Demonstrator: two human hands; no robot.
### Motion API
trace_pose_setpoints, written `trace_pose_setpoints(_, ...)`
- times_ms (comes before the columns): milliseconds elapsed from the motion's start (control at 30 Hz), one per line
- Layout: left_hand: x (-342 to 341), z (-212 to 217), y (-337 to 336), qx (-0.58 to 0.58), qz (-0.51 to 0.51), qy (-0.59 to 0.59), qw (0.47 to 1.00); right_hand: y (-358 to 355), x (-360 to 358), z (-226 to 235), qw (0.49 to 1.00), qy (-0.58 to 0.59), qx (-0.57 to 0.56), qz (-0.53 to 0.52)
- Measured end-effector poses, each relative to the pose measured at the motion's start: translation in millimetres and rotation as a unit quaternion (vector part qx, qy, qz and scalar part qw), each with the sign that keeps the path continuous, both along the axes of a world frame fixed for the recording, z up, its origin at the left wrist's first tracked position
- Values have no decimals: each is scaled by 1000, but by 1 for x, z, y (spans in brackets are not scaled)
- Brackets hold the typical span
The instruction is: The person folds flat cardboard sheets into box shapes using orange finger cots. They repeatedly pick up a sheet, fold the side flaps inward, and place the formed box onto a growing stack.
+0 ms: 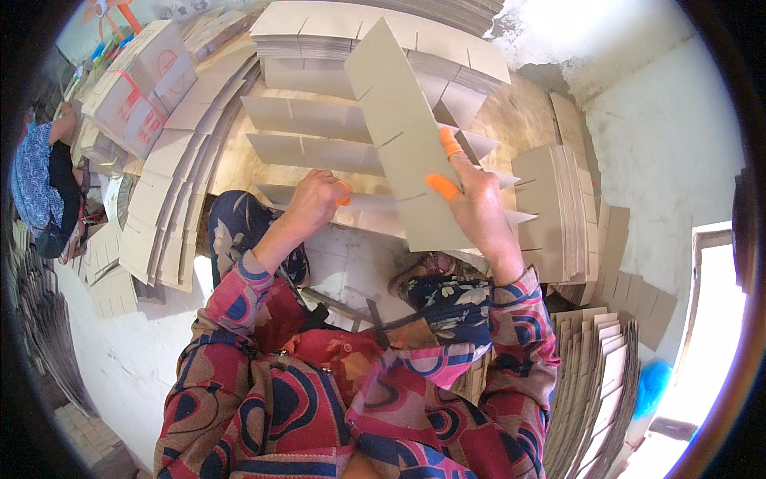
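Note:
My right hand (481,209) grips a long slotted cardboard strip (399,136), with orange finger covers on its thumb and a finger. The strip is tilted over the board, its far end pointing up and left. Beneath it, several slotted cardboard strips (311,152) stand on edge in roughly parallel rows. Crossing pieces show partly at their right, behind the held strip. My left hand (317,198) is closed at the nearest standing strip (371,202), an orange cover showing at its fingertips. What lies between those fingers is hidden.
A thick stack of slotted strips (471,60) lies at the far side of the wooden board (227,172). More stacks stand at left (171,160), right (550,199) and lower right (594,383). A carton (140,88) sits far left, near another person (48,180).

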State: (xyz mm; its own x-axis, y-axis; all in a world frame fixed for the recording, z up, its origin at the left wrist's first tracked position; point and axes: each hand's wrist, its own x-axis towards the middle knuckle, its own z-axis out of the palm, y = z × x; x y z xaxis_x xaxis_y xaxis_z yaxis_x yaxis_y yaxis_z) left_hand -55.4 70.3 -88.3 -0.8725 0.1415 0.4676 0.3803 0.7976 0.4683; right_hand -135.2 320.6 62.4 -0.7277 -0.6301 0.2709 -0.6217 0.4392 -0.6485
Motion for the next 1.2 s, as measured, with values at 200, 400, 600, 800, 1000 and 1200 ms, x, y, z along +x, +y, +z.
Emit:
trace_pose_setpoints(200,-1,6,4,3,-4,3,1000,-16,-11,-19,999,23,8,29)
trace_pose_setpoints(400,-4,4,2,8,-3,2,1000,-25,-17,-19,999,37,5,28)
trace_pose_setpoints(600,-7,5,0,-1,2,-19,1000,-31,-28,-23,998,47,-3,45)
trace_pose_setpoints(800,-7,7,-1,-12,7,-32,999,-42,-22,-38,997,4,57,49)
trace_pose_setpoints(1000,-9,8,2,-18,21,-36,999,-52,-29,-69,992,17,65,106)
trace_pose_setpoints(1200,-11,12,3,-12,17,-35,999,-55,-35,-84,986,61,95,125)
